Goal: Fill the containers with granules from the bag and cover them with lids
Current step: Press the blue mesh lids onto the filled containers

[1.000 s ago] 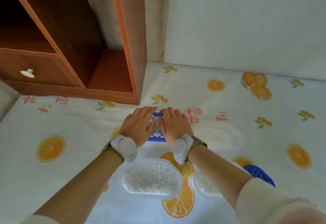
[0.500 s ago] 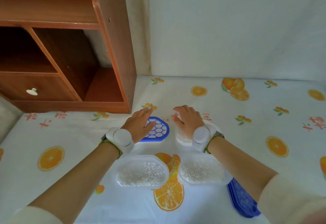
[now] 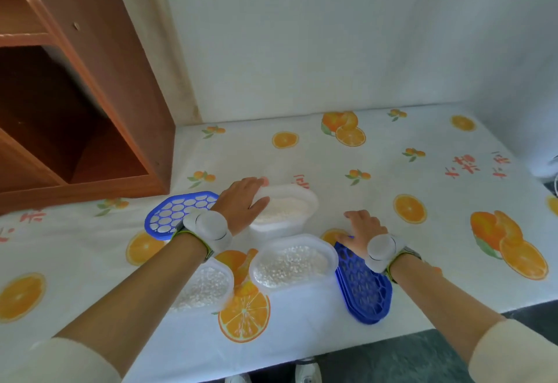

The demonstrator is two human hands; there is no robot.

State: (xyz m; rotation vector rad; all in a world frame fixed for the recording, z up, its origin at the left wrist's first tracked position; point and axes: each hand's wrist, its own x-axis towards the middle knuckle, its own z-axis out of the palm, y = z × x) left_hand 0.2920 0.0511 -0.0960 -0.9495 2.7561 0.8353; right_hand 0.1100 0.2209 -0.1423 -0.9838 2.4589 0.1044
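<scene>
Three uncovered white containers hold white granules: a far one (image 3: pixel 290 210), a near middle one (image 3: pixel 294 262) and a near left one (image 3: pixel 205 286) partly behind my left forearm. A fourth container (image 3: pixel 181 210) at the left wears a blue perforated lid. My left hand (image 3: pixel 241 204) rests on the left rim of the far container, fingers loosely curved over its edge. My right hand (image 3: pixel 362 231) lies flat on the far end of a stack of blue lids (image 3: pixel 362 292) beside the near middle container. No bag is visible.
A wooden cabinet (image 3: pixel 90 111) with open shelves stands at the back left on the orange-print tablecloth (image 3: pixel 422 177). A white wall runs behind. The table's near edge (image 3: pixel 392 334) drops to a dark floor, where shoes (image 3: pixel 305 373) show.
Both hands left the blue-lidded container. My left hand moved right onto the far open container. My right hand moved right and down onto the blue lid stack. The camera tilted up.
</scene>
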